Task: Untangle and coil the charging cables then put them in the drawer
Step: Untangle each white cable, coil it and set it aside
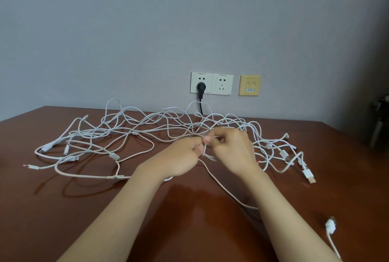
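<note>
A wide tangle of white and pale pink charging cables (134, 133) sprawls across the brown wooden table (63, 209), from the far left to the right edge. My left hand (179, 156) and my right hand (229, 148) meet at the middle of the tangle, fingertips almost touching. Both pinch the same pale pink cable (219, 186), which loops down toward me and to the right. A USB plug (309, 176) lies at the right end of the tangle. No drawer is in view.
A separate white cable end (331, 227) lies near the front right. On the wall behind are two white sockets (211, 83), one with a black plug (201, 87) and cord dropping behind the table, and a yellow data socket (250, 85). A dark object (380, 127) stands at far right.
</note>
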Available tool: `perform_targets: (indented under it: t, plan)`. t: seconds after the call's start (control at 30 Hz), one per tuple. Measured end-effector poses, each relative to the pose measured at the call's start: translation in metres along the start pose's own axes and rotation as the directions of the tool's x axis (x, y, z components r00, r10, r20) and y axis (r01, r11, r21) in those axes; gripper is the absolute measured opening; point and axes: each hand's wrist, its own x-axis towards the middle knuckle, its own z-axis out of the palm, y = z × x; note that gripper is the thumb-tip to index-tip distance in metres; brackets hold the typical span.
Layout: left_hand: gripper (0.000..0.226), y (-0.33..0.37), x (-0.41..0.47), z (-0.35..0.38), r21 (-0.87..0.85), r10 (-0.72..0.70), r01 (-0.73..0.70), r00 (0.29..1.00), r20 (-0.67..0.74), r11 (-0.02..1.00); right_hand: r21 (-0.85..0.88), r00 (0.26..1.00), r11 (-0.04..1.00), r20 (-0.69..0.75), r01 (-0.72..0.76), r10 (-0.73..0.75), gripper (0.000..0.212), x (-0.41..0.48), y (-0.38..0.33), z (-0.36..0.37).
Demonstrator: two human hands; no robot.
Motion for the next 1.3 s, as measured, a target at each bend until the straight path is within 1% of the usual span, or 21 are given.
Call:
perform_targets:
  t: [0.07, 0.23, 0.3, 0.37, 0.43, 0.5, 0.57, 0.63, 0.67, 0.7, 0.73, 0.83, 0.87, 0.93, 1.0, 1.07, 1.1, 1.13, 1.2, 1.23, 1.3]
  plan:
    - [0.028, 0.001, -0.001, 0.002, 0.007, 0.01, -0.01, 1.0, 0.006, 1.0, 0.03, 0.999, 0.999, -0.016, -0.041, 0.041, 0.011, 0.002, 0.001, -0.001]
    - [0.03, 0.008, -0.004, 0.001, 0.059, 0.069, -0.069, 0.998, 0.001, 0.996, 0.03, 0.996, 0.998, -0.066, -0.055, 0.056, 0.013, 0.003, 0.002, 0.0]
    - [0.034, 0.01, -0.005, 0.001, 0.091, 0.081, -0.082, 0.997, 0.01, 0.993, 0.101, 0.995, 0.992, -0.065, -0.072, 0.078, 0.022, 0.006, 0.006, 0.001]
    - [0.032, 0.012, -0.005, 0.0, 0.09, 0.081, -0.083, 0.996, 0.021, 0.993, 0.261, 0.993, 0.96, -0.031, -0.1, 0.112, 0.028, 0.008, 0.007, -0.002]
    - [0.028, 0.012, -0.005, -0.001, 0.034, 0.107, -0.108, 0.994, 0.019, 0.994, 0.471, 0.985, 0.865, 0.096, -0.171, 0.143, 0.021, 0.01, 0.009, -0.009]
    - [0.026, 0.016, -0.008, -0.001, -0.058, 0.151, -0.15, 0.989, 0.012, 0.987, 0.634, 0.945, 0.711, 0.291, -0.305, 0.146, 0.007, 0.009, 0.009, -0.018]
    - [0.022, 0.018, -0.008, 0.002, -0.136, 0.198, -0.2, 0.98, -0.024, 0.97, 0.709, 0.882, 0.549, 0.455, -0.443, 0.124, 0.017, 0.008, 0.012, -0.021]
    - [0.019, 0.018, -0.006, 0.004, -0.179, 0.201, -0.217, 0.974, -0.102, 0.96, 0.766, 0.841, 0.359, 0.525, -0.533, 0.13, 0.026, 0.007, 0.014, -0.015]
    - [0.025, 0.017, -0.005, 0.003, -0.179, 0.196, -0.219, 0.971, -0.138, 0.959, 0.783, 0.839, 0.307, 0.527, -0.541, 0.132, 0.027, 0.007, 0.012, -0.012]
    - [0.03, 0.017, -0.005, 0.003, -0.16, 0.189, -0.215, 0.968, -0.164, 0.963, 0.794, 0.852, 0.312, 0.506, -0.522, 0.138, 0.027, 0.006, 0.011, -0.008]
    - [0.029, 0.015, -0.004, 0.002, -0.123, 0.169, -0.194, 0.967, -0.193, 0.973, 0.797, 0.874, 0.363, 0.461, -0.483, 0.15, 0.028, 0.006, 0.007, -0.005]
    - [0.019, 0.011, -0.003, -0.002, 0.048, 0.11, -0.1, 0.937, -0.332, 0.994, 0.707, 0.946, 0.631, 0.285, -0.318, 0.156, 0.046, 0.006, -0.001, 0.007]
    - [0.017, 0.012, -0.003, -0.004, 0.094, 0.104, -0.073, 0.918, -0.382, 0.993, 0.654, 0.962, 0.71, 0.235, -0.262, 0.138, 0.049, 0.005, -0.003, 0.011]
    - [0.013, 0.011, -0.002, -0.004, 0.139, 0.091, -0.029, 0.882, -0.463, 0.99, 0.504, 0.987, 0.854, 0.152, -0.128, 0.057, 0.042, 0.005, -0.005, 0.019]
    - [0.021, 0.009, 0.0, -0.004, 0.17, 0.073, 0.016, 0.862, -0.501, 0.985, 0.287, 0.991, 0.958, 0.126, 0.0, -0.038, 0.039, 0.002, -0.007, 0.022]
    - [0.034, 0.007, 0.0, -0.003, 0.209, 0.064, 0.047, 0.868, -0.493, 0.977, 0.038, 0.98, 0.99, 0.14, 0.134, -0.138, 0.032, -0.003, -0.011, 0.022]
    - [0.035, 0.006, -0.001, -0.003, 0.213, 0.06, 0.053, 0.871, -0.488, 0.976, -0.052, 0.974, 0.981, 0.142, 0.188, -0.179, 0.026, -0.006, -0.014, 0.02]
    - [0.03, 0.005, -0.001, -0.003, 0.207, 0.056, 0.052, 0.873, -0.484, 0.977, -0.124, 0.967, 0.965, 0.138, 0.23, -0.213, 0.023, -0.008, -0.017, 0.018]
    - [0.013, 0.003, 0.0, -0.006, 0.185, 0.066, 0.029, 0.87, -0.488, 0.982, -0.193, 0.952, 0.934, 0.12, 0.3, -0.281, 0.023, -0.009, -0.018, 0.013]
    - [0.01, 0.003, 0.0, -0.007, 0.182, 0.072, 0.02, 0.872, -0.485, 0.983, -0.231, 0.944, 0.916, 0.107, 0.329, -0.312, 0.023, -0.009, -0.017, 0.011]
    - [0.016, 0.003, 0.001, -0.007, 0.174, 0.062, 0.018, 0.894, -0.443, 0.985, -0.298, 0.928, 0.882, 0.037, 0.365, -0.371, 0.022, -0.006, -0.014, 0.008]
